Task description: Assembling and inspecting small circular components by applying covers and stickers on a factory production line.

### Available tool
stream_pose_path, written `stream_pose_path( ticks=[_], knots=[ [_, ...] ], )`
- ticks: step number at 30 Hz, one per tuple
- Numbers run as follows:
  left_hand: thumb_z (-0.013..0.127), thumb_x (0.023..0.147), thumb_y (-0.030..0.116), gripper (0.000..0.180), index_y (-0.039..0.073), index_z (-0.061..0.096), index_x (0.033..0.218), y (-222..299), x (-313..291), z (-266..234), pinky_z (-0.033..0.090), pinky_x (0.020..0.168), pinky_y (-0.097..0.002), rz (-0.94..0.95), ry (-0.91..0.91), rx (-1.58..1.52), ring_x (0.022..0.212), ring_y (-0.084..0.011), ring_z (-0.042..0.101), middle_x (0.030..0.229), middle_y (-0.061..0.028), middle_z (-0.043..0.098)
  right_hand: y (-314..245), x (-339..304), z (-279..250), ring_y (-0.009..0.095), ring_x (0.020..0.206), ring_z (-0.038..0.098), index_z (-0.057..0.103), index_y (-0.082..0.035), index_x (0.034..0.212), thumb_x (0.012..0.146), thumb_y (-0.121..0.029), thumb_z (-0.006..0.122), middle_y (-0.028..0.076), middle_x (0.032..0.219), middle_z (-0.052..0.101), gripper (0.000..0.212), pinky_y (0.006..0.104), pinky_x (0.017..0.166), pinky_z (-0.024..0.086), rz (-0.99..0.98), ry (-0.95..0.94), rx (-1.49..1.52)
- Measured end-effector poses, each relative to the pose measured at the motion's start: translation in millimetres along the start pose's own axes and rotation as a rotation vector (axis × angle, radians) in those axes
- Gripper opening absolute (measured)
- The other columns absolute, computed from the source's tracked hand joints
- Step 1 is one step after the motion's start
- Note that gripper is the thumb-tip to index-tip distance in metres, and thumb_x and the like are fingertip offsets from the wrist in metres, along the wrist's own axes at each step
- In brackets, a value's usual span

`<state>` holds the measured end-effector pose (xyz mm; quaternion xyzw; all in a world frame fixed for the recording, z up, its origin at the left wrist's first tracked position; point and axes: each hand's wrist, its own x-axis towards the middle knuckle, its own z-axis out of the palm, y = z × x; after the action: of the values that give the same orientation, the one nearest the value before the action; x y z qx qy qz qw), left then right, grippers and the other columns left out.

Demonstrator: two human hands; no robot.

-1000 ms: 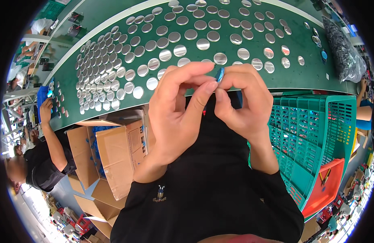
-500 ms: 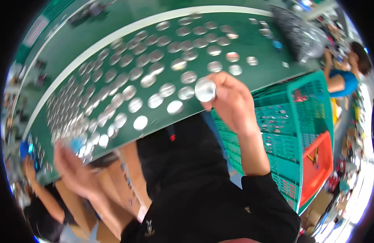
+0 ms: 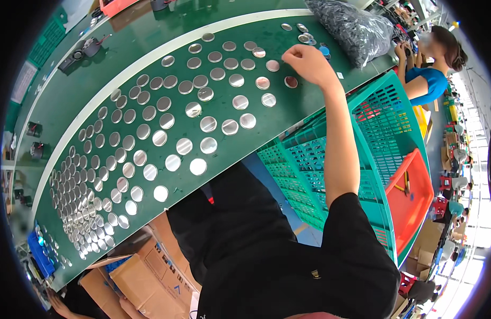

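My right hand (image 3: 310, 65) reaches over the far right part of the green table, knuckles up and fingers curled down and closed. Whatever they may hold is hidden beneath them. Just left of the fingertips lies a round metal disc (image 3: 272, 65), and a darker reddish disc (image 3: 291, 82) lies on the near side of the hand. Many more shiny silver discs (image 3: 193, 109) are spread flat across the table, packed closer toward the left end. Of my left arm, perhaps only a strip of skin shows at the lower edge beside a cardboard box; its fingers cannot be made out.
Green plastic crates (image 3: 383, 106) stand at the table's right edge, with a red tray (image 3: 413, 196) by them. A grey plastic bag (image 3: 354, 32) lies at the far right. Open cardboard boxes (image 3: 149, 276) sit below left. A person in blue (image 3: 429, 85) works at right.
My right hand has moved away and to the right, from holding up a silver disc near the table's front edge. My left hand has dropped away from the discs at left. The view has shifted.
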<state>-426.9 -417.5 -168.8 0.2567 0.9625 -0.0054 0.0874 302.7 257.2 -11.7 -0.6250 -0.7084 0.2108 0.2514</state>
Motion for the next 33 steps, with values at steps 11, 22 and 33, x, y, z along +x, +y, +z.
stream_pose_path(
  ticks=[11,22,33],
  knots=[
    [0.058,0.088,0.028,0.031,-0.003,0.064,0.09,88.7,18.5,-19.4,0.051,0.075,-0.045,0.072,0.052,-0.117,0.086,-0.0405,0.066,0.087,-0.0251,0.067,-2.3,20.7,34.2,0.033,0.101,0.061,0.069,-0.005,0.103,0.084,-0.035,0.071,0.016,0.104,0.063,0.036,0.0407,0.09,0.048,-0.297,0.121,-0.223],
    [0.055,0.096,0.027,0.033,-0.004,0.065,0.102,137.0,10.3,-59.7,0.051,0.078,-0.0452,0.062,0.445,0.074,0.088,-0.0394,0.064,0.095,-0.0214,0.068,55.4,45.4,4.6,0.037,0.105,0.058,0.064,-0.003,0.107,0.084,-0.027,0.069,0.015,0.11,0.061,0.033,0.0444,0.086,0.052,-0.041,0.487,-0.619],
    [0.06,0.095,0.004,0.019,-0.003,0.064,0.112,397.3,-125.3,-135.0,0.051,0.071,-0.0309,0.509,0.839,-0.581,0.083,-0.0183,0.063,0.101,-0.0114,0.067,-34.5,-20.0,20.7,0.027,0.089,0.059,0.06,0.003,0.101,0.093,-0.014,0.058,0.015,0.094,0.061,0.019,0.0386,0.079,0.049,-0.227,0.501,-0.099]
  ],
)
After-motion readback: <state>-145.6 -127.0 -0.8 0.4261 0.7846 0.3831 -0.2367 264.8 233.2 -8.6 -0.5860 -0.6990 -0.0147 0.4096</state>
